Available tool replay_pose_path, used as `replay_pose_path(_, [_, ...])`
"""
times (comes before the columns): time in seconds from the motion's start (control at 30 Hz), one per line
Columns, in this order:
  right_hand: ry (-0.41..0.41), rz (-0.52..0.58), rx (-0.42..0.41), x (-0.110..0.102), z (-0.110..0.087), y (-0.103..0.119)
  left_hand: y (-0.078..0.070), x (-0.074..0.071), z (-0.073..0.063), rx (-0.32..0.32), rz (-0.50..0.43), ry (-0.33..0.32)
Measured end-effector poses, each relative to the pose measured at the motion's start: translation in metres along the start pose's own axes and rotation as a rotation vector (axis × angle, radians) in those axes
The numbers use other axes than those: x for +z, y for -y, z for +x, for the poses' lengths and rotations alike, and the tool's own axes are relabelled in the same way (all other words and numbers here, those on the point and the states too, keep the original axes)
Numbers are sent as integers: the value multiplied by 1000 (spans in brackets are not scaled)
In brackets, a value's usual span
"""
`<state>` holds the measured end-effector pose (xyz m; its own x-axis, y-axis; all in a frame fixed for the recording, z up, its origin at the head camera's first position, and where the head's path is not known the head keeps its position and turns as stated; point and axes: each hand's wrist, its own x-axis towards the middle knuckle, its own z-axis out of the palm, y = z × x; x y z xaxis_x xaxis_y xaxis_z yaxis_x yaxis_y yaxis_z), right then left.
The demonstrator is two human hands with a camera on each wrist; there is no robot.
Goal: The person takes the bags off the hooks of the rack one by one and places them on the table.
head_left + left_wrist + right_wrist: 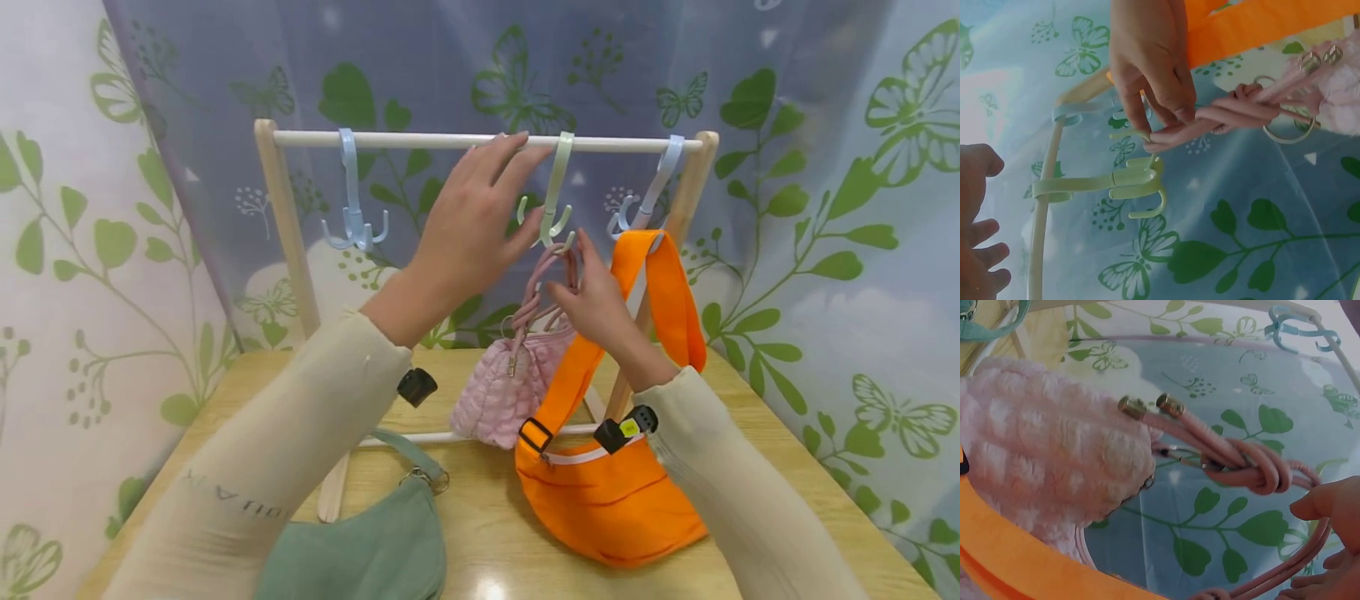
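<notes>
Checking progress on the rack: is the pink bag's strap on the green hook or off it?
On it: the pink strap loops over one prong of the green hook, pinched by the right hand.

Leaf-print curtains point(825, 250) behind wooden table point(480, 533).

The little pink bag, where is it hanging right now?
In the head view the pink bag hangs mid-rack from the green hook, its handle pinched by the right hand, beside the orange bag.
</notes>
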<state>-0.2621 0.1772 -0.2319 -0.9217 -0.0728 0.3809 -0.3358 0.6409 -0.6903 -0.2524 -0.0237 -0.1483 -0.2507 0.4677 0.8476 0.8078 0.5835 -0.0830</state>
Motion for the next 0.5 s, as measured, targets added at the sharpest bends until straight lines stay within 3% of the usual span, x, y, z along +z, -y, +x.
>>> replay_pose_path(0.3, [-31,-59,42,-5,7,-13,-5,6,24,-67,47,109])
replay_pose_path(0.5, [-30,-79,-3,-6,13,-16,2,10,42,-80,121,165])
